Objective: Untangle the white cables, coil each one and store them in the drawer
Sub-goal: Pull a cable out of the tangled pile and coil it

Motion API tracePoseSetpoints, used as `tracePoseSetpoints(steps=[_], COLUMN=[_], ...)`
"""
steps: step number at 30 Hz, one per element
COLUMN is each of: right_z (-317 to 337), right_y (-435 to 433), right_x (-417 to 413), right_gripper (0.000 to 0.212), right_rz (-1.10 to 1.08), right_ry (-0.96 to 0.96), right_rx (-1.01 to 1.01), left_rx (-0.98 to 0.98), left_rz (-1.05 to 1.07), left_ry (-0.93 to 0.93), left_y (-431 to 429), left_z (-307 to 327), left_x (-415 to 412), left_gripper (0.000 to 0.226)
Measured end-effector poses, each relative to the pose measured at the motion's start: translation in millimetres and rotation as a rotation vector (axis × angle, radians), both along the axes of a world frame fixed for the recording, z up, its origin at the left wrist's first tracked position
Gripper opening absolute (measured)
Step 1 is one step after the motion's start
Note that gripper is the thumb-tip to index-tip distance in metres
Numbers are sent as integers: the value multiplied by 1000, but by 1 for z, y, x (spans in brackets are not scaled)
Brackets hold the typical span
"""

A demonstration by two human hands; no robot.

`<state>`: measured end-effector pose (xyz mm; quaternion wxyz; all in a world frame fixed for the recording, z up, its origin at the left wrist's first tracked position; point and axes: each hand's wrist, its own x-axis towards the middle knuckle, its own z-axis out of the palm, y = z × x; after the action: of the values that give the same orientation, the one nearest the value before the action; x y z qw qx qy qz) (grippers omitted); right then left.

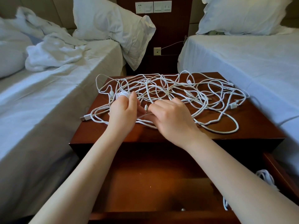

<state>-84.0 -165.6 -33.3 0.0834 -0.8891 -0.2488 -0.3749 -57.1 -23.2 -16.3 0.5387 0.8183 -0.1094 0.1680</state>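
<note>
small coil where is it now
Head view, left of centre: the small coil is held in the left hand, over the left half of the nightstand, beside the tangle.

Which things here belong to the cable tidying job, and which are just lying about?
Job: tangled white cables, small coil in left hand, right hand pinching a strand, open drawer, coiled cable inside it, nightstand.
Lying about: pillows, crumpled bedding, wall sockets.
</note>
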Motion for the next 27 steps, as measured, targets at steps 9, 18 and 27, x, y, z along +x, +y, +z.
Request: tracePoseSetpoints(steps=[9,18,27], right_z=[4,16,16], right_y=[-4,-20,-24], right_x=[0,0,-2], right_gripper=[16,19,18], right_rz=[5,54,66], right_ry=[0,114,135], right_rx=[1,181,272], left_rx=[77,-17,-236], left_rz=[-178,-596,-920], left_ry=[238,552,652], left_y=[-1,3,12], left_z=[-2,-12,-7], left_x=[-1,7,5], left_gripper=[59,78,29])
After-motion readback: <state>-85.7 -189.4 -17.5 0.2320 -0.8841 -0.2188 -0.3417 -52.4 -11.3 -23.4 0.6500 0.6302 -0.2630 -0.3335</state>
